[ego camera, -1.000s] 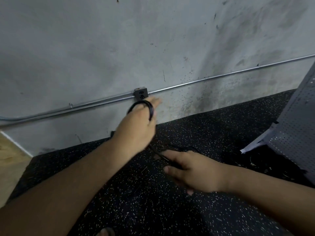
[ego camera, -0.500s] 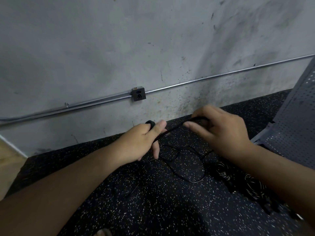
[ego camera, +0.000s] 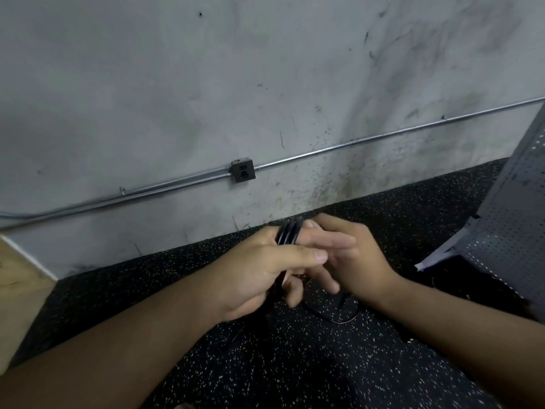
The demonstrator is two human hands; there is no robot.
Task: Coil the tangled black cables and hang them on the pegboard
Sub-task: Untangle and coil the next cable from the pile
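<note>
The black cable (ego camera: 289,234) is judged light, limp and springy, best pinned where its turns cross the fingers. Several turns are wound round the left hand (ego camera: 259,273), which grips them. The right hand (ego camera: 356,261) is pressed against it, its grasp not discernible. A loose tail (ego camera: 343,301) is left on the floor (ego camera: 265,364). Half a second earlier the hands were apart, cable stretched between.

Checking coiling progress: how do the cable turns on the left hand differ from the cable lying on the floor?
The cable turns sit tight, side by side, round the fingers of the left hand, held off the floor. The loose cable lies on the floor in one wide, slack curve below the right hand. Both are black.
</note>
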